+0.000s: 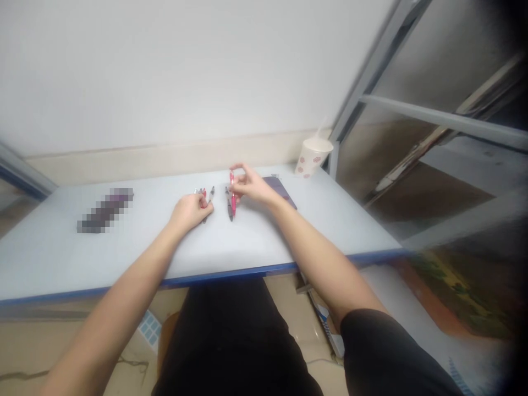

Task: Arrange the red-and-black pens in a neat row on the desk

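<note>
On the white table, my right hand [249, 186] pinches a red pen [233, 204] between thumb and fingers, its index finger at the pen's top end. Just left of it lies a dark pen [229, 206], close alongside the red one. My left hand [192, 212] is closed around a black-and-clear pen [212, 193] that slants out past the thumb and fingertips. Behind the left fingers, another red pen [203, 192] shows only its tip; the rest is hidden by the hand.
A dark purple flat item [280, 191] lies beyond my right wrist. A lidded paper cup [313, 158] with a straw stands at the back right corner. At the left is a blurred-out dark object [105, 212]. A wall [185, 71] rises behind the table [136, 242]; a metal frame [367, 77] borders the right.
</note>
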Tool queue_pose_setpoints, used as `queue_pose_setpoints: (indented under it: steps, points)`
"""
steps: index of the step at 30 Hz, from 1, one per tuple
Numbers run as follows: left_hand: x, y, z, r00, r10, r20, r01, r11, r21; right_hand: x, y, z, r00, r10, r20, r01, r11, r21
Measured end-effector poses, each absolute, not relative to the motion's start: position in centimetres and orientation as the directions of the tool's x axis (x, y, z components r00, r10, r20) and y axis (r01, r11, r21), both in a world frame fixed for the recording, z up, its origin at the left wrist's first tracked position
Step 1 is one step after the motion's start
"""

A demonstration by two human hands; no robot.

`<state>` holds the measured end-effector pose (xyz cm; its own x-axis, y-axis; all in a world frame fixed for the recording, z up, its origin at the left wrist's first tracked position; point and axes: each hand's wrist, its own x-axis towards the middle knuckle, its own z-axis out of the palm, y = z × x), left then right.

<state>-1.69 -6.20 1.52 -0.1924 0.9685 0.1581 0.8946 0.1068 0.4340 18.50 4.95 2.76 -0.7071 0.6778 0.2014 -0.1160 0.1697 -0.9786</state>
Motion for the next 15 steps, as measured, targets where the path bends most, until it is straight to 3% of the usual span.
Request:
queue_pose_setpoints:
  steps: [9,15]
  points:
    - [-2.3,-6.3,1.6,-0.199,0.969,0.149,0.813,0.079,0.577,18.9,5.9,2.9,-0.53,0.796,0.293,-0.204,0.215,-0.955]
    - [-2.1,-6.5,2.1,-0.357,0.902,0.242,0.635,0.045,0.771,18.7,5.3,2.5,-0.616,0.757,0.218,-0.147,0.161,-0.976]
